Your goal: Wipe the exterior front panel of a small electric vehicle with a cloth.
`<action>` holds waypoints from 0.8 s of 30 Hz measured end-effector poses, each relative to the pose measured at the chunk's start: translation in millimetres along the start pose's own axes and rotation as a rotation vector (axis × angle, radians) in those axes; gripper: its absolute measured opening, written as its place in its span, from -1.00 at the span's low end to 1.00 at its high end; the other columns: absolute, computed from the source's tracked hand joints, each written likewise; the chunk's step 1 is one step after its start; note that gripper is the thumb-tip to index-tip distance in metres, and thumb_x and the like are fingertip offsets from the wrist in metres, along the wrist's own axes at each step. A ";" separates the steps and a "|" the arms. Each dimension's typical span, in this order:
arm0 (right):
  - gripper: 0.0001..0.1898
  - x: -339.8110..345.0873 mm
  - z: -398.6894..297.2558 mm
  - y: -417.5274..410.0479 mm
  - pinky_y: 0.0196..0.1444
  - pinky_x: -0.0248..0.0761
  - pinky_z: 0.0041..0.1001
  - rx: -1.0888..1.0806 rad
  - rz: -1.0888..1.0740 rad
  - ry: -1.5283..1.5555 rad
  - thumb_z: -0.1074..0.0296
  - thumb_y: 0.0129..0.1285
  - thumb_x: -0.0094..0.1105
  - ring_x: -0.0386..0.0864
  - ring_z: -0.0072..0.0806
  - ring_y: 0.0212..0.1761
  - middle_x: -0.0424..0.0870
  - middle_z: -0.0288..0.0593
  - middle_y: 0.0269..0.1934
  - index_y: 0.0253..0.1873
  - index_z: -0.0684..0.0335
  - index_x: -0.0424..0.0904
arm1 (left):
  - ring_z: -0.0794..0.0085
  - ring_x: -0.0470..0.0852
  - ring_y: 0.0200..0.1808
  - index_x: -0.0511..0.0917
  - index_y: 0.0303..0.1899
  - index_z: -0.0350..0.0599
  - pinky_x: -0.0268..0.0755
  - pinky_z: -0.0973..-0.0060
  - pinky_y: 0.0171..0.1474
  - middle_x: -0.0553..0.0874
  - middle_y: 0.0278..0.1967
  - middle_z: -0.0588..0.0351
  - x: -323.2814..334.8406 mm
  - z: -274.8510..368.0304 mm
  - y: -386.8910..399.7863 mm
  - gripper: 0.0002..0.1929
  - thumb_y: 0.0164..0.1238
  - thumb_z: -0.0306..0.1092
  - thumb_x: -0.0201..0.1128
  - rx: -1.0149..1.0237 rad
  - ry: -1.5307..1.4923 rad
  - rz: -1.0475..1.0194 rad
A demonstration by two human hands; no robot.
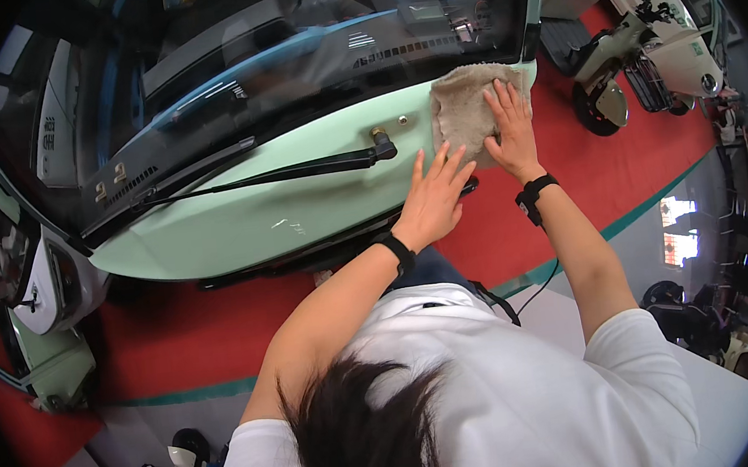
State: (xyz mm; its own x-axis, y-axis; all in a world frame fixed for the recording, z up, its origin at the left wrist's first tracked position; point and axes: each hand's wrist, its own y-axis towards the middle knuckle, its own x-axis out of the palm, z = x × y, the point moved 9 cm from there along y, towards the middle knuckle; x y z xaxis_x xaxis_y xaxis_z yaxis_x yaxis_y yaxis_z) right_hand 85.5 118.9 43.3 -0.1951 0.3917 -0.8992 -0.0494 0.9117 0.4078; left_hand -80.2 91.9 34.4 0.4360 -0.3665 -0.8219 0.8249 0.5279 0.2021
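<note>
A beige cloth [463, 107] lies flat over the right end of the pale green front panel [337, 203] of a small vehicle. My right hand [511, 127] presses on the cloth's right part with fingers spread. My left hand [432, 194] is near the cloth's lower left edge, its fingertips at or just over that edge; whether they touch it I cannot tell. A black windscreen wiper [300, 167] runs leftward from its pivot, left of the cloth. Above the panel is the dark windscreen [302, 51]. Both wrists wear black bands.
Red carpet [181, 340] with a green border surrounds the vehicle. At the upper right stand a scooter [601, 70] and a white and green vehicle [682, 62]. Another pale green vehicle [55, 359] is at the left. A thin cable hangs by my right wrist.
</note>
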 end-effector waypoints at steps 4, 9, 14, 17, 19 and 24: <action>-0.16 10.3 -8.1 11.5 0.56 -0.30 0.27 0.106 0.034 0.050 -0.05 0.12 0.28 -0.13 0.13 0.66 -0.04 -0.05 0.65 0.56 -0.26 0.25 | 0.00 0.09 0.60 0.42 0.40 0.01 -0.11 -0.07 0.59 0.26 0.53 -0.04 -13.1 -11.0 -14.9 -0.32 0.19 -0.36 0.38 -0.020 -0.057 -0.026; -0.14 26.5 -72.7 39.2 0.51 -0.42 0.38 0.129 0.063 0.098 -0.26 0.10 0.39 -0.26 0.20 0.67 -0.17 0.10 0.66 0.54 -0.37 0.30 | -0.01 0.27 0.52 0.56 0.26 -0.02 0.16 0.08 0.52 0.43 0.43 -0.01 -37.7 -28.6 -47.1 -0.48 0.20 -0.39 0.36 -0.048 -0.175 -0.032; -0.21 35.5 -77.1 43.9 0.50 -0.32 0.38 0.112 0.062 0.053 -0.08 0.15 0.42 -0.20 0.21 0.66 -0.13 0.08 0.65 0.51 -0.42 0.33 | 0.01 0.40 0.43 0.61 0.18 -0.05 0.33 0.17 0.42 0.51 0.37 0.04 -65.3 -43.8 -81.6 -0.56 0.22 -0.44 0.35 -0.107 -0.191 0.007; -0.41 29.8 -62.1 39.2 0.57 -0.29 0.21 0.157 0.124 0.209 0.29 0.25 0.28 -0.06 -0.03 0.67 0.12 -0.01 0.59 0.41 -0.27 0.49 | 0.03 0.45 0.39 0.63 0.14 -0.07 0.39 0.20 0.36 0.52 0.35 0.03 -82.3 -53.8 -102.2 -0.61 0.24 -0.45 0.35 -0.197 -0.214 0.016; -0.52 10.9 -58.8 35.5 0.55 -0.02 0.01 0.174 0.262 0.244 0.46 0.23 0.15 0.25 -0.09 0.55 0.40 0.01 0.44 0.28 -0.01 0.60 | 0.05 0.50 0.34 0.65 0.09 -0.08 0.47 0.21 0.29 0.55 0.32 0.01 -96.6 -63.0 -118.3 -0.64 0.23 -0.46 0.34 -0.265 -0.191 0.077; -0.69 -12.8 -76.5 18.4 0.33 0.37 -0.29 0.255 0.267 0.865 0.55 0.18 -0.01 0.59 -0.13 0.19 0.69 0.02 0.04 -0.01 0.33 0.65 | 0.06 0.57 0.27 0.66 0.09 -0.05 0.47 0.22 0.28 0.59 0.28 0.06 -111.5 -88.0 -161.2 -0.66 0.27 -0.45 0.35 -0.409 -0.223 0.159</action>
State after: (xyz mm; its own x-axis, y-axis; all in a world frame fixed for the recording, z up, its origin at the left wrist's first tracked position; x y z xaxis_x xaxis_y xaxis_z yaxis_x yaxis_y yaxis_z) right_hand 12.2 121.2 74.4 -0.8340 0.4569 -0.3094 0.2980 0.8448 0.4444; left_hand -293.4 115.1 46.6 0.6480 -0.3887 -0.6550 0.5528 0.8316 0.0535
